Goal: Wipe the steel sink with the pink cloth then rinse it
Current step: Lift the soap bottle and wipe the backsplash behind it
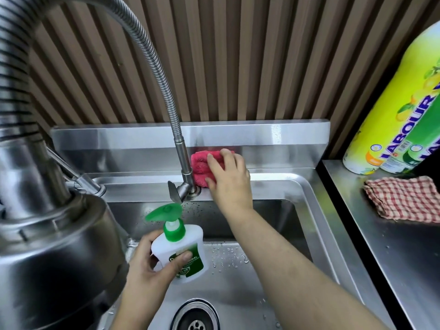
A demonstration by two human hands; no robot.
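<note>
In the head view I see the right hand reaching across the sink, its fingers laid flat and spread on the pink cloth. The cloth is folded and pressed where the back ledge meets the steel upstand, just right of the tap base and touching it.

The left hand grips a white soap bottle with a green pump, thumb across the label, held above the basin. Water drops dot the basin floor near the drain.

A ribbed hose arcs up from the tap base toward a large steel shape at the left; I think it is the spray head, but it is too close to be sure.

On the counter to the right lie a red checked cloth and, behind it, two yellow-green bottles.
</note>
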